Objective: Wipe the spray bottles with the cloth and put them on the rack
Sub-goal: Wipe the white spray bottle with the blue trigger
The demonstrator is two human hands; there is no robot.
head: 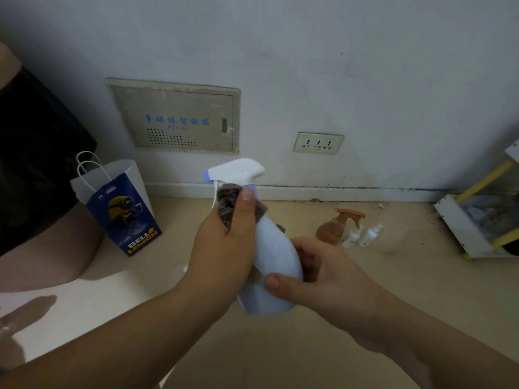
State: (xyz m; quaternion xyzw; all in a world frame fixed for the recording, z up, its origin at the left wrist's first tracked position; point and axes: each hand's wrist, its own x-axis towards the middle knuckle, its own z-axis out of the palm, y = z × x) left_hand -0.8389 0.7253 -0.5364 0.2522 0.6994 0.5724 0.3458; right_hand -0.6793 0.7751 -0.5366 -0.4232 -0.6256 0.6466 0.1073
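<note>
Left hand (224,248): grip wraps dark cloth (228,202) round white spray bottle (273,249) neck.
Right hand (323,276): grip holds its base.
Orange spray bottle (332,230): floor, 3 o'clock.
Rack (463,226): farther 3 o'clock, contents possibly cloths.

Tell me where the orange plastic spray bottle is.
The orange plastic spray bottle stands on the floor right of centre in the head view, just left of two small white bottles, with the white and yellow rack farther right.

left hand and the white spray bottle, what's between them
The dark cloth, which the left hand grips against the white spray bottle; head view.
</note>
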